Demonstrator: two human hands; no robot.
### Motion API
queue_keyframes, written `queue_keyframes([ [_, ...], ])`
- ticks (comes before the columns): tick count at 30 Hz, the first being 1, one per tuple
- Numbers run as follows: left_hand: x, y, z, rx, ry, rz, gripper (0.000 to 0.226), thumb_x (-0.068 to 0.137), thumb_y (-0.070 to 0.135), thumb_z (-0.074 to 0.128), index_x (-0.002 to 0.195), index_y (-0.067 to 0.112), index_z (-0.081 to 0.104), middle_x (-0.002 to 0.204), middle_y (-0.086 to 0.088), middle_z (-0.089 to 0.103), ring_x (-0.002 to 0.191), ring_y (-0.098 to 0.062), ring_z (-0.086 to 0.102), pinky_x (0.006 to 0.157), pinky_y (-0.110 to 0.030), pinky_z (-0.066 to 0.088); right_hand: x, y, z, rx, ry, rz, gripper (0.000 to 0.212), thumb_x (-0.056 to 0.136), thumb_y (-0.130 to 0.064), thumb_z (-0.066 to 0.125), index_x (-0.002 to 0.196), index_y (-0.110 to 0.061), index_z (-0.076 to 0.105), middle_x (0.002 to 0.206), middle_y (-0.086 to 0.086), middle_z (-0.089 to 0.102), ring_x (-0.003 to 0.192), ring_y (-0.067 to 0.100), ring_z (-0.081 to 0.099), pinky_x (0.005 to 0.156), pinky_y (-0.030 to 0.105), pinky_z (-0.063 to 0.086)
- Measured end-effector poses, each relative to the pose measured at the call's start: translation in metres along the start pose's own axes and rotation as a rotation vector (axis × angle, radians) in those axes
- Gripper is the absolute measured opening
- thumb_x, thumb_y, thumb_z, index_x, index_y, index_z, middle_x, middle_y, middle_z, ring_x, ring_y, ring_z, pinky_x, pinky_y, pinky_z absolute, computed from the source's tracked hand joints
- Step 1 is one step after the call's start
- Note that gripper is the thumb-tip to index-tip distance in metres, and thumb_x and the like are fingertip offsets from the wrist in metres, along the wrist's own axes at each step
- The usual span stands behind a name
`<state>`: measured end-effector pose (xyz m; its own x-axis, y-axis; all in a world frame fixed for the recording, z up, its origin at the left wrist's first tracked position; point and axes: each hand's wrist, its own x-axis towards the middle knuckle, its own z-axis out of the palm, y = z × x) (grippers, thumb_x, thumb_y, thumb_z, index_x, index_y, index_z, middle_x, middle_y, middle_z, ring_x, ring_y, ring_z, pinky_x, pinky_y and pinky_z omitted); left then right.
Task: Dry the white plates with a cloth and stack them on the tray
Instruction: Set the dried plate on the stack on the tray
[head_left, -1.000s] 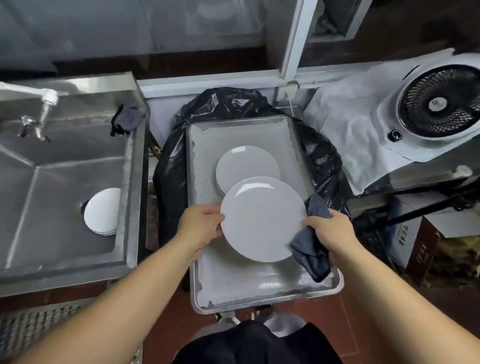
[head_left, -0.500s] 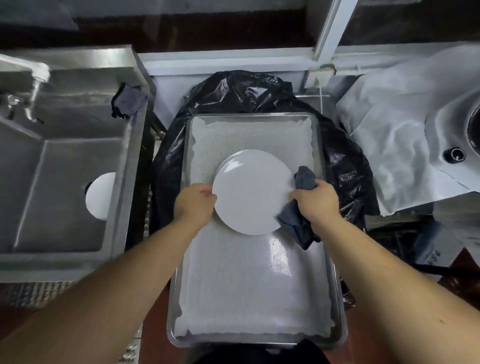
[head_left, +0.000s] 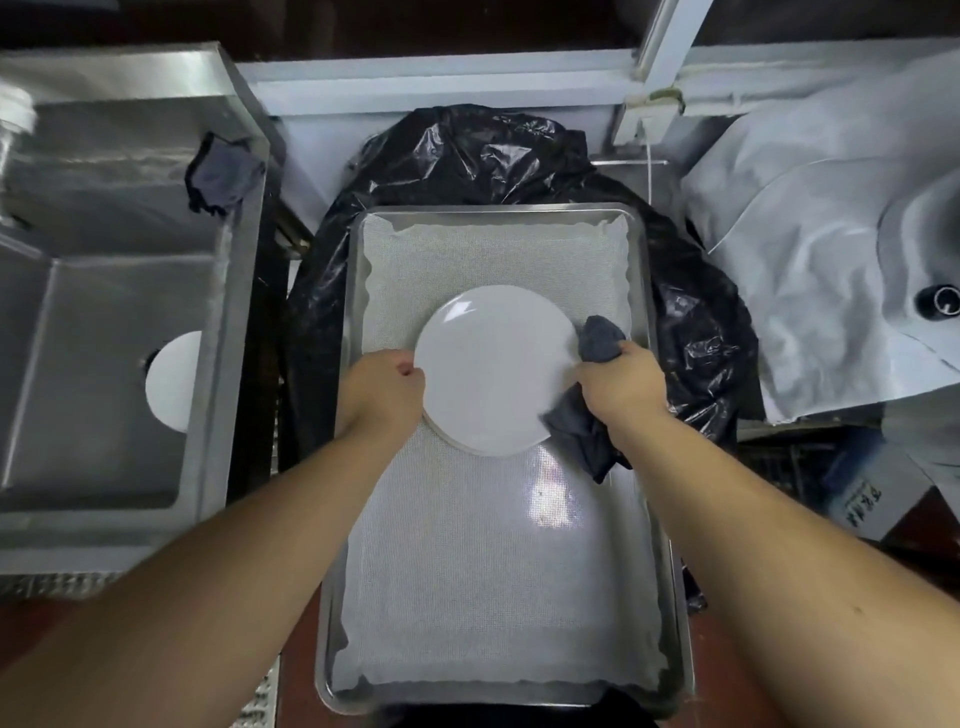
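A white plate (head_left: 493, 369) lies on another white plate in the middle of the metal tray (head_left: 652, 467), which is lined with a white mesh mat. The lower plate shows only as a thin rim at the near left edge. My left hand (head_left: 384, 387) grips the top plate's left edge. My right hand (head_left: 621, 382) is at the plate's right edge, closed on a dark grey cloth (head_left: 597, 343) that bunches above my fist and hangs below it. More white plates (head_left: 174, 382) lie in the steel sink (head_left: 228, 322) at the left, partly hidden by its wall.
The tray rests on something wrapped in a black plastic bag (head_left: 483, 150). A second dark cloth (head_left: 221, 174) hangs on the sink's far right corner. A white appliance with a black knob (head_left: 940, 301) and white sheeting lie at the right.
Both hands carried the plate away from me and lowered it onto the plate lying on the tray. The view shifted forward and down over the tray.
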<state>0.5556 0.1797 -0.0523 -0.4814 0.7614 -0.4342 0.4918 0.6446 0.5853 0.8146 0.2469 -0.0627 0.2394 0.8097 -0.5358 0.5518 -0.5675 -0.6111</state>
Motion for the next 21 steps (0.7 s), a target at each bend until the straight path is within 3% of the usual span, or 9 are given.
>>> queue_keyframes([
  [4, 0.0, -0.002, 0.003, 0.026, 0.037, 0.007, 0.025, 0.09, 0.01, 0.052, 0.066, 0.008, 0.06, 0.057, 0.001, 0.054, 0.054, -0.017, 0.044, 0.052, -0.027, 0.034, 0.001, 0.002, 0.001, -0.015, -0.009, -0.02, 0.011, 0.081, -0.022, 0.067, 0.088, -0.029, 0.062, 0.089, -0.003, 0.069, 0.084, 0.023, 0.067, 0.074, 0.037, 0.057],
  [7, 0.0, 0.0, 0.005, 0.059, 0.039, 0.013, 0.027, 0.093, 0.012, 0.053, 0.072, 0.013, 0.069, 0.066, -0.004, 0.067, 0.058, -0.02, 0.053, 0.054, -0.027, 0.041, 0.001, 0.001, 0.001, -0.073, -0.025, -0.056, 0.015, 0.084, -0.021, 0.067, 0.098, -0.026, 0.064, 0.089, -0.004, 0.067, 0.081, 0.019, 0.065, 0.063, 0.03, 0.048],
  [9, -0.001, 0.002, 0.005, 0.077, 0.049, 0.021, 0.027, 0.094, 0.011, 0.054, 0.075, 0.016, 0.073, 0.067, -0.001, 0.067, 0.061, -0.021, 0.058, 0.055, -0.026, 0.044, 0.001, 0.0, -0.002, -0.129, -0.048, -0.085, 0.018, 0.085, -0.024, 0.069, 0.102, -0.025, 0.064, 0.089, -0.004, 0.066, 0.081, 0.021, 0.064, 0.066, 0.032, 0.048],
  [13, -0.006, 0.004, 0.004, 0.057, 0.044, -0.028, 0.027, 0.1, 0.016, 0.055, 0.109, 0.024, 0.079, 0.086, 0.013, 0.068, 0.075, -0.014, 0.064, 0.064, -0.029, 0.057, -0.003, 0.004, -0.012, -0.132, -0.059, -0.101, 0.015, 0.085, -0.028, 0.072, 0.097, -0.023, 0.064, 0.089, -0.004, 0.066, 0.082, 0.022, 0.064, 0.074, 0.036, 0.055],
  [15, -0.013, -0.001, 0.001, 0.009, 0.045, -0.065, 0.028, 0.102, 0.019, 0.057, 0.123, 0.024, 0.075, 0.087, 0.019, 0.063, 0.072, -0.006, 0.059, 0.062, -0.027, 0.055, -0.008, 0.008, -0.02, -0.099, -0.003, -0.098, 0.013, 0.086, -0.03, 0.072, 0.09, -0.023, 0.061, 0.086, -0.003, 0.065, 0.078, 0.018, 0.063, 0.065, 0.033, 0.05],
  [17, -0.026, -0.01, -0.005, 0.005, 0.051, -0.093, 0.036, 0.103, 0.022, 0.059, 0.137, 0.023, 0.068, 0.101, 0.019, 0.061, 0.073, 0.0, 0.055, 0.057, -0.023, 0.049, -0.015, 0.012, -0.03, -0.059, 0.062, -0.096, 0.016, 0.086, -0.029, 0.072, 0.082, -0.025, 0.057, 0.082, -0.003, 0.064, 0.074, 0.016, 0.06, 0.057, 0.028, 0.042],
  [21, -0.062, -0.042, -0.018, 0.011, 0.053, -0.115, 0.044, 0.102, 0.021, 0.058, 0.146, 0.022, 0.061, 0.115, 0.013, 0.058, 0.077, 0.003, 0.054, 0.055, -0.017, 0.04, -0.03, 0.017, -0.049, -0.017, 0.067, -0.118, 0.013, 0.087, -0.029, 0.072, 0.084, -0.023, 0.06, 0.083, 0.0, 0.066, 0.073, 0.016, 0.06, 0.055, 0.028, 0.038],
])
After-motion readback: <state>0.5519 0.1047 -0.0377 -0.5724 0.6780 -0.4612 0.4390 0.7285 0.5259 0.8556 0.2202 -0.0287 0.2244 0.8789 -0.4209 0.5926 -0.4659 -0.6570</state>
